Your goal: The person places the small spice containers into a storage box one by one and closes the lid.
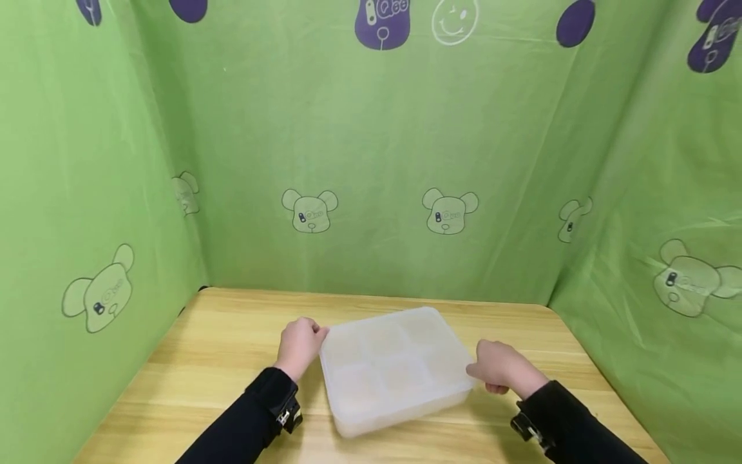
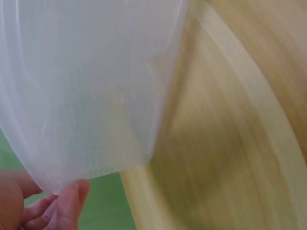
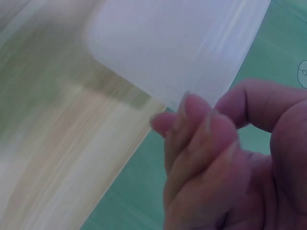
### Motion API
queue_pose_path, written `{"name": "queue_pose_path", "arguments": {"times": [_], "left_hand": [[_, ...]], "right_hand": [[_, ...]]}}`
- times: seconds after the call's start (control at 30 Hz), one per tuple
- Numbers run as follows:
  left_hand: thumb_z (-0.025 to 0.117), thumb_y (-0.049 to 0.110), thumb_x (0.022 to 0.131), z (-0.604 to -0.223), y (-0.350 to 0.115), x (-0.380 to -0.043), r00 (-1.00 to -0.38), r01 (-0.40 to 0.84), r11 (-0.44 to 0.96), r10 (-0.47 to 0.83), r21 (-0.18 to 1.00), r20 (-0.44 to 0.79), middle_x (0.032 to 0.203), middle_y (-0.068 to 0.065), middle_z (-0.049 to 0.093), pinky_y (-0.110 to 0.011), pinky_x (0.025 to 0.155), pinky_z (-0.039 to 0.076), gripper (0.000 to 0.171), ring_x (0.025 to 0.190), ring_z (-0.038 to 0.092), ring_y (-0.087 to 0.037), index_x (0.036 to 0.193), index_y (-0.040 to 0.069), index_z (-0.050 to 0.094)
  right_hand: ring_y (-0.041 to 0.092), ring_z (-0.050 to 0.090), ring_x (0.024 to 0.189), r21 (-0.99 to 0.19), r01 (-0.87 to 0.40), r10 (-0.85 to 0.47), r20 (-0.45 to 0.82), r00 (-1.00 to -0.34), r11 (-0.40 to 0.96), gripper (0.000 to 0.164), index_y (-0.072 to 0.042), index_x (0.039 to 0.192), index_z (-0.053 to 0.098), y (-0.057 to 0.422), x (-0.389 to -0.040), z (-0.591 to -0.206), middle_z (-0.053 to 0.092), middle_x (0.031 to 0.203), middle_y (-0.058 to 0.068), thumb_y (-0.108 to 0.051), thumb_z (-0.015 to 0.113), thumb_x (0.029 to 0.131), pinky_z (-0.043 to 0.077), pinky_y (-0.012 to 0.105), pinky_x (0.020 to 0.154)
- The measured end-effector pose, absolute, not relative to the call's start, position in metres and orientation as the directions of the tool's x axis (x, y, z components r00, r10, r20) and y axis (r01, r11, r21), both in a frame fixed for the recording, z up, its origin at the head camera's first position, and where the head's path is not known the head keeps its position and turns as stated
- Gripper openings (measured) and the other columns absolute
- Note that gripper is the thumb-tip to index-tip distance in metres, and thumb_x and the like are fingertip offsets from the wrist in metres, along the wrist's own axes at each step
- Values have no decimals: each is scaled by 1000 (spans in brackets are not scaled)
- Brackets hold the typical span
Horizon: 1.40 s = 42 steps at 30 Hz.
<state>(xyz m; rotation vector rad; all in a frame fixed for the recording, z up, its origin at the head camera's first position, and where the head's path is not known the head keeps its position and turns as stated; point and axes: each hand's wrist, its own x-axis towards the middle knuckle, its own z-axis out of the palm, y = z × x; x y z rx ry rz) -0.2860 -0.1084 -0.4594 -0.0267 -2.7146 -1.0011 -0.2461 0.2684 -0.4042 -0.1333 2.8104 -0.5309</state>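
Note:
A translucent white plastic box (image 1: 400, 367) with a lid sits turned at an angle over the wooden table. Through the lid, several compartments show faintly, with pale contents I cannot identify. At its far left corner, my left hand (image 1: 300, 348) pinches the rim; in the left wrist view the thumb and fingers (image 2: 76, 189) meet at the box's edge. My right hand (image 1: 503, 368) pinches the right corner between thumb and curled fingers, as the right wrist view shows the hand (image 3: 216, 158) at the box corner (image 3: 168, 43). Whether the underside touches the table is unclear.
The light wooden table (image 1: 220, 367) has a rounded far edge. Green cloth walls (image 1: 377, 142) with printed bear heads enclose it at the back, left and right. Dark sleeves with wrist straps (image 1: 284, 409) cover both forearms.

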Motion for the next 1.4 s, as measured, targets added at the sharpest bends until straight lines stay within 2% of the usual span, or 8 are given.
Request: {"name": "queue_pose_path", "arguments": {"times": [0.2, 0.43, 0.7, 0.97, 1.1, 1.2, 1.3, 1.4], "left_hand": [[73, 24, 91, -464, -105, -303, -963, 122, 753, -67, 646, 259, 77, -3, 71, -37, 68, 52, 20, 65, 61, -17, 80, 7, 75], [74, 21, 91, -471, -103, -315, -936, 191, 763, -49, 617, 349, 75, -4, 72, -38, 67, 54, 19, 65, 64, -18, 79, 7, 76], [71, 24, 93, -476, -100, -321, -932, 204, 769, -36, 606, 361, 77, -4, 72, -37, 67, 55, 21, 65, 65, -18, 85, 6, 76], [71, 29, 94, -478, -101, -324, -941, 163, 779, -61, 605, 332, 75, -2, 71, -35, 62, 53, 23, 62, 63, -15, 86, 8, 76], [69, 32, 94, -477, -104, -324, -951, 141, 778, -66, 612, 303, 77, -1, 71, -36, 62, 52, 24, 64, 63, -15, 87, 10, 75], [67, 31, 96, -476, -106, -320, -959, 137, 757, -61, 639, 278, 79, -1, 70, -36, 65, 52, 24, 66, 62, -15, 90, 9, 74], [64, 29, 97, -471, -107, -309, -969, 113, 756, -61, 645, 241, 82, 0, 69, -36, 64, 51, 22, 68, 61, -15, 95, 8, 73], [60, 28, 98, -463, -106, -292, -977, 79, 788, -61, 611, 206, 88, -1, 69, -36, 63, 51, 24, 71, 63, -16, 104, 8, 71]], "right_hand": [[10, 43, 36, -387, -14, -135, -287, -949, 922, 36, -9, 52, 52, 269, -237, -406, 49, 44, -1, -14, 59, 87, 39, 22, 38], [9, 41, 36, -447, -9, -176, -334, -926, 895, 38, -4, 56, 60, 267, -222, -407, 51, 45, -1, -17, 58, 92, 38, 21, 38], [7, 38, 36, -507, -19, -227, -353, -908, 862, 40, -2, 56, 62, 268, -216, -408, 49, 44, -2, -16, 55, 93, 34, 20, 37], [6, 41, 34, -536, -29, -259, -358, -897, 844, 40, -4, 56, 62, 269, -217, -411, 51, 44, -2, -17, 54, 94, 36, 19, 36], [6, 39, 35, -513, -3, -220, -364, -905, 859, 42, -3, 57, 62, 267, -215, -411, 51, 44, -1, -19, 54, 95, 35, 19, 36], [8, 41, 35, -464, 16, -155, -329, -932, 886, 42, -5, 56, 60, 266, -211, -414, 50, 44, -1, -23, 57, 94, 37, 21, 37], [10, 43, 37, -422, 6, -112, -255, -960, 906, 39, -7, 58, 56, 265, -207, -418, 49, 44, -2, -26, 59, 93, 42, 26, 45], [13, 41, 43, -404, -14, -93, -176, -980, 915, 35, -9, 62, 52, 265, -208, -420, 46, 50, -2, -26, 58, 92, 39, 30, 52]]}}
